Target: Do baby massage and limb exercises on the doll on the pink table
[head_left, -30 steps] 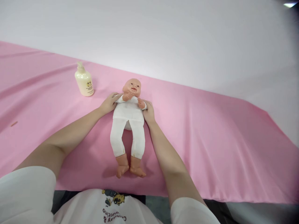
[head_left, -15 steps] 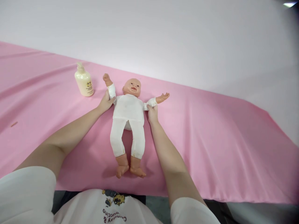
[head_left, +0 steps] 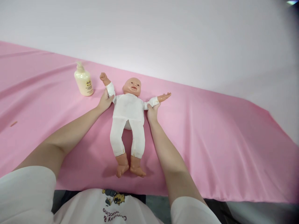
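Observation:
A baby doll (head_left: pixel 128 107) with a white cloth body lies on its back, its head away from me and its bare feet towards me. My left hand (head_left: pixel 105 100) is closed around the doll's arm on the left, thumb on top near the shoulder. Around the other arm my right hand (head_left: pixel 153 112) is closed, just below the sleeve's end. Both of the doll's forearms stick out past my fingers, spread to the sides. Parts of my fingers are hidden beneath the doll's arms.
A cream pump bottle (head_left: pixel 84 81) stands upright to the left of the doll. Pink cloth (head_left: pixel 210 146) with folds covers the table, and a small brownish strip (head_left: pixel 13 123) lies at far left. Behind the table rises a white wall (head_left: pixel 163 37).
The doll's two forearms have swung slightly outwards, away from its head, with my hands still around its arms. The doll's body and the bottle have stayed in place.

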The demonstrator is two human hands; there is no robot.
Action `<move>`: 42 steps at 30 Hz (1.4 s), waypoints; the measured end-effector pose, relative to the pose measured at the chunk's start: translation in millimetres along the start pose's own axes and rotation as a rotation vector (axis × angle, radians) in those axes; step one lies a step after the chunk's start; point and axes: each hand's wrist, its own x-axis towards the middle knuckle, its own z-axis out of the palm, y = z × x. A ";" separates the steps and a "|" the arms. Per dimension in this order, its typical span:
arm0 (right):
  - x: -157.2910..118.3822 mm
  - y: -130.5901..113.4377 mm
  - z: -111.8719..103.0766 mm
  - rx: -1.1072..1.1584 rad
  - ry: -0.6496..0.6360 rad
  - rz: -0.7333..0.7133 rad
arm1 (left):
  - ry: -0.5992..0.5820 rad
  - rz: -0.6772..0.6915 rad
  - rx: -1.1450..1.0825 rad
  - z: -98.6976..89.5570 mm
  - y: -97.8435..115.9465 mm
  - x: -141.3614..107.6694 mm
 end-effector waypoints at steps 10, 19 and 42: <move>-5.5 -64.5 9.8 -0.005 -0.086 -0.063 | -0.051 0.140 0.137 -0.4 19.0 -3.8; -7.2 -42.8 9.6 -0.173 -0.165 -0.075 | -0.208 0.187 0.213 -0.5 28.8 -8.7; -1.4 -28.1 7.0 -0.027 -0.114 -0.014 | -0.195 0.241 0.186 2.1 30.0 -7.2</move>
